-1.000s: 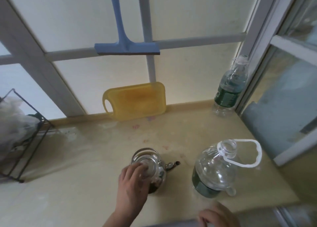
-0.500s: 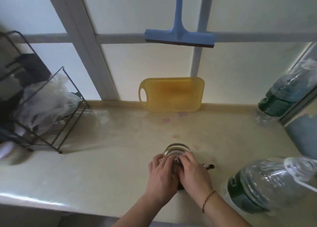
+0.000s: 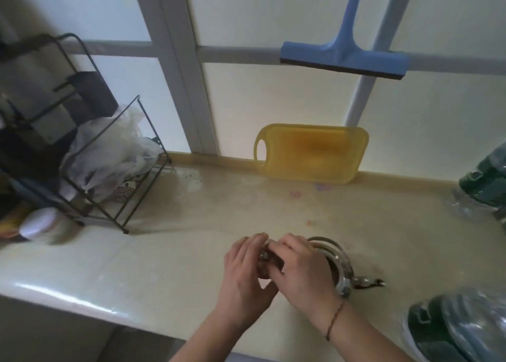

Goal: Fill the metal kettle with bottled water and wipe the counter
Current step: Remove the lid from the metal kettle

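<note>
The small metal kettle [image 3: 341, 265] stands on the beige counter [image 3: 169, 257] near its front edge, its top uncovered and its spout pointing right. Just left of it, my left hand [image 3: 245, 275] and my right hand [image 3: 304, 272] together grip a small metal piece, apparently the kettle lid [image 3: 265, 257], which is mostly hidden by my fingers. A large clear water bottle [image 3: 454, 331] with a green label stands at the lower right, blurred. A second green-labelled bottle [image 3: 484, 189] is at the right edge by the window.
A yellow cutting board [image 3: 310, 153] leans against the window at the back. A blue squeegee [image 3: 343, 60] hangs above it. A black wire rack [image 3: 115, 175] with plastic bags stands at the left, with a white object [image 3: 38, 224] beside it.
My right hand joined the left on top of the kettle. Both hands have moved left with the lid, leaving the kettle's top uncovered. My view has swung left.
</note>
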### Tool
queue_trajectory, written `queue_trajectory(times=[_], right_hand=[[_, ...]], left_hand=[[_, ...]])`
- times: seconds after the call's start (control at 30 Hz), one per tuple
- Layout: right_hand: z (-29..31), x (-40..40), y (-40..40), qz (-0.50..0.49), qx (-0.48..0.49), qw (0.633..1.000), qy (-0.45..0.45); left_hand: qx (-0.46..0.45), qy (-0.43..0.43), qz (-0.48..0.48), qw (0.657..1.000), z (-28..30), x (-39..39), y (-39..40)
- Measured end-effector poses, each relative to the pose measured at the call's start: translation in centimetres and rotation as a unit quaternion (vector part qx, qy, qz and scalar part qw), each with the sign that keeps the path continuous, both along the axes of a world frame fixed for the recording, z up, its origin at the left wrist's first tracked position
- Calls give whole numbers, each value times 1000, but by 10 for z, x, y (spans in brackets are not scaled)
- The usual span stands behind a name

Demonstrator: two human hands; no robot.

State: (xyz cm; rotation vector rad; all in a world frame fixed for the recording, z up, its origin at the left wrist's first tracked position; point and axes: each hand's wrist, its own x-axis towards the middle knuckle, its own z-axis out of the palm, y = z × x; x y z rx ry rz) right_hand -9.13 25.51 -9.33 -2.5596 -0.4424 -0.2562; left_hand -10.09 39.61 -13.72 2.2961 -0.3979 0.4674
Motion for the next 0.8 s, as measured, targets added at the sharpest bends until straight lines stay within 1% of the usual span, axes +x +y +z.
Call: queue_trajectory(times=[0.1, 0.2, 0.27, 0.4, 0.5, 0.63, 0.7, 0.77, 0.8], right_hand=[[-20, 10, 51, 31, -48, 998, 39], [-45, 18, 91, 44, -78, 986, 141], [-63, 23, 107, 43, -90, 977, 187], [-92, 32, 124, 42, -83, 968, 234], [-106, 32, 124, 61, -88, 964, 243], [-107, 28, 112, 93, -57, 966, 234], [-103, 19, 95, 100, -19, 967, 235], [-95, 1, 63, 101, 34, 967, 230], [-88, -19, 45, 79, 65, 965, 242]], left_hand=[[10, 51, 52, 997, -16, -2, 41], [23, 105, 87, 990, -44, 0, 71], [32, 138, 99, 985, -63, 2, 86], [61, 172, 119, 976, -91, 7, 101], [90, 195, 124, 969, -104, 7, 106], [120, 232, 117, 958, -101, 6, 112], [130, 232, 124, 956, -94, 1, 106], [100, 231, 152, 956, -81, -8, 93], [76, 210, 154, 963, -73, -15, 82]])
